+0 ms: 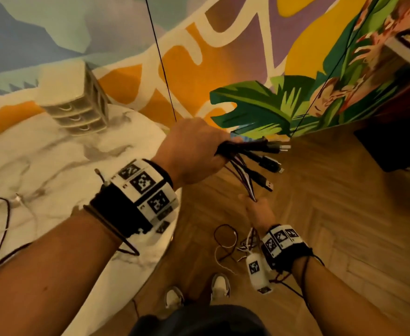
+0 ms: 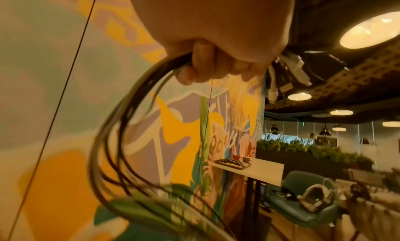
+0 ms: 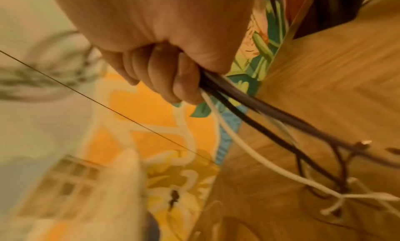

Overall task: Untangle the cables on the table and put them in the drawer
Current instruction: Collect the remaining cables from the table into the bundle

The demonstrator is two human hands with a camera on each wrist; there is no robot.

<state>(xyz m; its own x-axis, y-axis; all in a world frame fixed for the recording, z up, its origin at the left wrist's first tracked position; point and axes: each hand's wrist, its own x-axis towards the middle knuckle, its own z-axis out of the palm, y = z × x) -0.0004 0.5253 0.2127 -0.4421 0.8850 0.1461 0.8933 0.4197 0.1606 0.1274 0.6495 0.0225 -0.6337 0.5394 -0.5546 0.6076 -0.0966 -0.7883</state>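
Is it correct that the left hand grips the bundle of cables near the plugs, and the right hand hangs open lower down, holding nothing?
Not quite. The left hand does grip the bundle of cables near the plugs, but the right hand, lower down, is not open: its fingers are curled round the same cables. The right wrist view shows this clearly.

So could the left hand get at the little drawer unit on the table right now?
Probably not yet. The left hand is gripping the cable bundle out past the table edge, and the drawer unit stands at the table's far side, its drawers apparently shut.
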